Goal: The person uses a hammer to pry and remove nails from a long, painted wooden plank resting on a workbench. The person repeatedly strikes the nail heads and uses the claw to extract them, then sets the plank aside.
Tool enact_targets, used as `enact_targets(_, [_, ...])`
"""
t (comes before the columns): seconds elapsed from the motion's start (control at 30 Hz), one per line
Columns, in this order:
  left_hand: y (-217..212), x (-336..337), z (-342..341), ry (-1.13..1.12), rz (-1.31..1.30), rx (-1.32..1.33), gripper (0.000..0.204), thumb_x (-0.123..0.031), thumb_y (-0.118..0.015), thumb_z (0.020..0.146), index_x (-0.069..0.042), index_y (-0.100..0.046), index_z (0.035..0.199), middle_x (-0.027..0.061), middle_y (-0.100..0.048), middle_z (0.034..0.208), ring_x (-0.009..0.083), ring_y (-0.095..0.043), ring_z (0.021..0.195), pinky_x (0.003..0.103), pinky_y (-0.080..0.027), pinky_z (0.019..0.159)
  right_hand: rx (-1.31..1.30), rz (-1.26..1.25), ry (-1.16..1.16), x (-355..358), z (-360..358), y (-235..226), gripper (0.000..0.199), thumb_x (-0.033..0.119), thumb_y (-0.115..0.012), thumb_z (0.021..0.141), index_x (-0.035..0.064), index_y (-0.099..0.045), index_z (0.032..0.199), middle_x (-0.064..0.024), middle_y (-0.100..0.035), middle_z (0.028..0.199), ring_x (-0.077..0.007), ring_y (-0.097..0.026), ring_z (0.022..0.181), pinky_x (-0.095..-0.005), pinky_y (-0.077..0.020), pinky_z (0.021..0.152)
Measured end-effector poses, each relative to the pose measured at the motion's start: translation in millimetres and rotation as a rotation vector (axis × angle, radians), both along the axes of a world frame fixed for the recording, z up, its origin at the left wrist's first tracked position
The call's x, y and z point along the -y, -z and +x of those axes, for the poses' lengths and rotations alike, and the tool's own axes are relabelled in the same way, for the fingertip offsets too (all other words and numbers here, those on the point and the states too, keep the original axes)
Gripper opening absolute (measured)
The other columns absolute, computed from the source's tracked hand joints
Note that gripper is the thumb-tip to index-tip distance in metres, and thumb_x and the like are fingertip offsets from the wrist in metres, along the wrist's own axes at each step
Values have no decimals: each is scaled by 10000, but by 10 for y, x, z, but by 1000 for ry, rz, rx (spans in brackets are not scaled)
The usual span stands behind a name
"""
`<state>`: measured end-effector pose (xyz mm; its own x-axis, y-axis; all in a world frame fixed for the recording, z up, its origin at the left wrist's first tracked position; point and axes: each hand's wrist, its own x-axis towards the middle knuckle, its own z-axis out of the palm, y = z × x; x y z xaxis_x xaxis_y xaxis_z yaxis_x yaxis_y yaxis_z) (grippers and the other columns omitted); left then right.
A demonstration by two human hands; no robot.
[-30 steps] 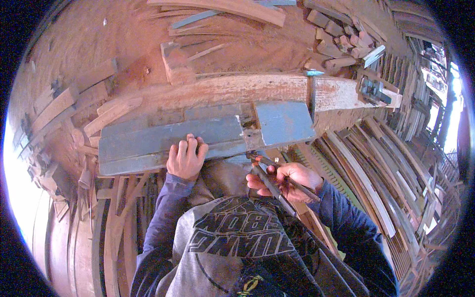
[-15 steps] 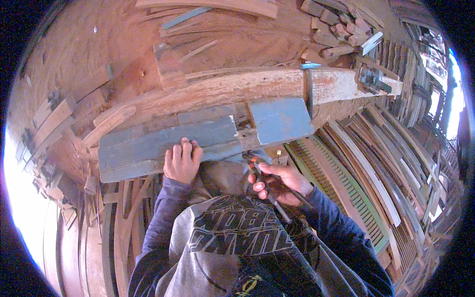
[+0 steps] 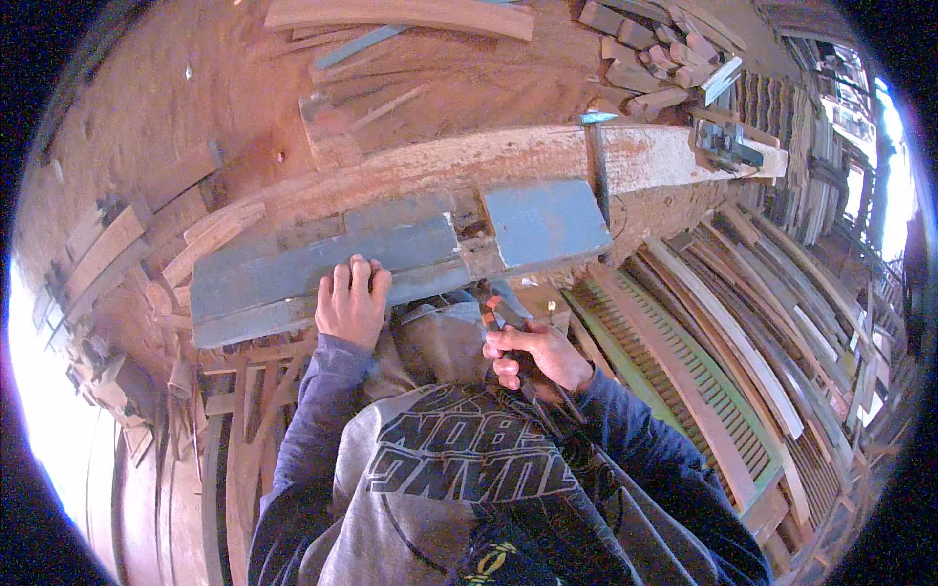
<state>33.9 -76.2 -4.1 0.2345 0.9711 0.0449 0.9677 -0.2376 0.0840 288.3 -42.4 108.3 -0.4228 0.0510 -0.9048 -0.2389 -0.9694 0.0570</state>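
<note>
A long board with worn grey-blue paint (image 3: pixel 322 256) lies across in front of me, on the near side of a weathered beam. My left hand (image 3: pixel 352 305) grips its near edge, fingers bent over the top and thumb hidden. To the right, beside a notched, unpainted gap in the wood, is a lighter blue painted part (image 3: pixel 547 223). Below that gap my right hand (image 3: pixel 535 354) is closed around a dark pliers-like tool with orange parts (image 3: pixel 493 311). The tool's upper end comes close to the board's near edge; I cannot tell whether they touch.
Along the pale, reddish beam (image 3: pixel 430 161) lean a hammer (image 3: pixel 598 146) and, farther right, a hand plane (image 3: pixel 725 146). A green slatted frame (image 3: pixel 684 391) and many wood strips lie at right. Offcuts (image 3: pixel 664 63) are heaped at the far right, more wood at left.
The whole view has shifted slightly. My right hand has moved a little up and left with the tool, whose orange parts now show more. My left hand stays on the board.
</note>
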Motion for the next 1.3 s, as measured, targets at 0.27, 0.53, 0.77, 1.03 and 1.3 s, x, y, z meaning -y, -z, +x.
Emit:
enact_targets(0.27, [-247,-313,-36,-29,-181,116,309,-100,-688,695,-96,-564,977,89,-540,1001,286,-569,990,411,-513,757,63,301,-185,124,216,65,340,140,-683,919,98,-519,1214,-36,-570,845,-134,-534,603,-302,-466,518])
enact_targets(0.53, [-432,-660,-177,-5,-365,145,615,-184,-805,628,-59,-537,1167,130,-563,1221,351,-547,1158,480,-520,916,471,833,-161,60,471,73,237,107,-672,922,81,-497,1080,-12,-571,802,-116,-570,613,-281,-483,526])
enact_targets(0.77, [-273,-828,-426,33,-368,218,639,-203,-799,590,-68,-579,1175,151,-593,1212,340,-532,1207,477,-502,960,702,961,-59,-107,974,191,160,95,-646,917,57,-570,1052,-33,-623,832,-130,-599,650,-278,-500,557])
enact_targets(1.03, [-422,-718,-424,4,-108,324,616,-295,-829,584,-73,-609,1115,148,-596,1171,351,-526,1166,475,-468,967,906,911,89,-595,1758,822,191,145,-708,860,67,-607,1003,-27,-603,785,-144,-579,639,-304,-475,573])
enact_targets(1.3, [-821,-786,-137,-354,103,892,175,-142,-598,907,4,-651,987,167,-641,1022,330,-611,972,401,-487,894,1478,1211,-741,-1431,2573,2027,315,154,-721,847,3,-576,1082,-146,-629,938,-309,-629,902,-412,-490,822])
